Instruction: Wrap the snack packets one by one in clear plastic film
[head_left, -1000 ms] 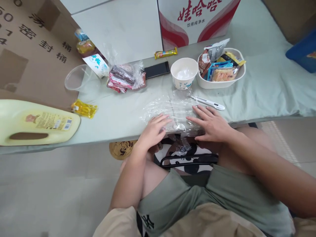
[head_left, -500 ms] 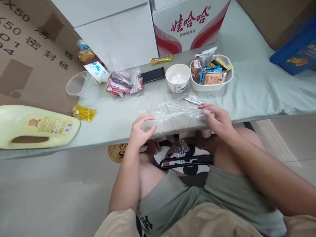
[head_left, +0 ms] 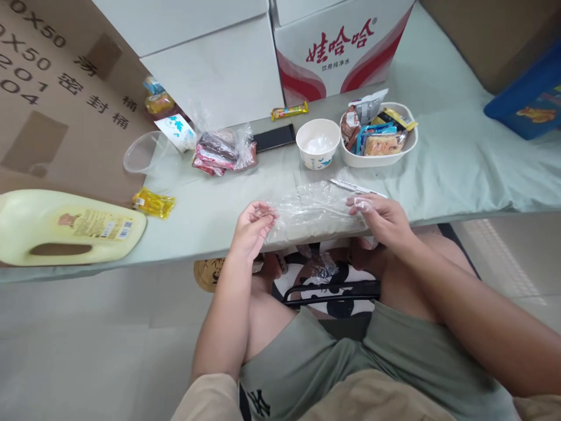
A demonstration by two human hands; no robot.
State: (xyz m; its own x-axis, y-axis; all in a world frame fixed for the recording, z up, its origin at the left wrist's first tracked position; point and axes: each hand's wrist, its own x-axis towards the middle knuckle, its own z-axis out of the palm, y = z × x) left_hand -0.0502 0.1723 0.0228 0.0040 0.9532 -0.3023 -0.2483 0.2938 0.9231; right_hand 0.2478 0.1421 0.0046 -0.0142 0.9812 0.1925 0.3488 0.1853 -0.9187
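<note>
- We see clear plastic film [head_left: 313, 206] at the front edge of the worktop [head_left: 460, 169], close to the lap, presumably because both arms reach there comfortably.
- Our left hand [head_left: 253, 231] has thumb and fingers together, pinching the film's left end.
- Our right hand [head_left: 388, 219] has its fingers clamped on the opposite end; gripping at both sides probably spreads the film out rather than letting it bunch.
- We cannot tell whether its middle rests on the cloth or hangs just above.
- Just behind our right hand lies a white knife [head_left: 357, 188], likely there for easy reach.
- Farther back, we have a paper cup [head_left: 319, 159] beside a white tub [head_left: 379, 160], whose walls hold wrapped snacks [head_left: 380, 145] together.
</note>
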